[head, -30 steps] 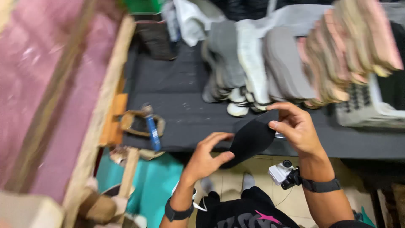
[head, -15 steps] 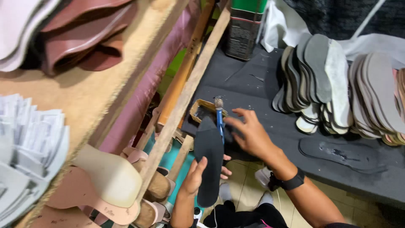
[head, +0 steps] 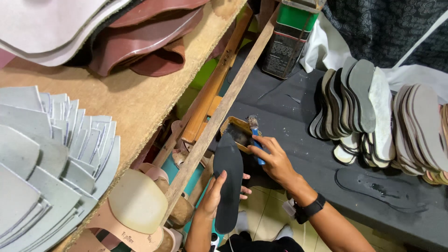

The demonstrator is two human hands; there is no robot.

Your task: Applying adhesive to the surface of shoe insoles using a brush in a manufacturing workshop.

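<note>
My left hand (head: 219, 193) holds a long black shoe sole (head: 228, 179) upright from below, its toe pointing up. My right hand (head: 275, 161) grips a brush with a blue handle (head: 257, 142), its bristled tip resting at the rim of a small open glue tin (head: 238, 132) on the dark workbench (head: 289, 121). The sole's tip is just below the tin. A black band sits on my right wrist.
Rows of stacked soles (head: 368, 107) stand on the bench at right, and one black sole (head: 378, 186) lies flat. A green-topped can (head: 289, 39) stands at the back. At left a wooden shelf (head: 140, 98) carries grey cut pieces (head: 51, 154) and brown leather (head: 140, 42).
The view swung left from the bench to the shelf side. My right hand let go of the sole and took the blue-handled brush at the tin; my left hand keeps the sole.
</note>
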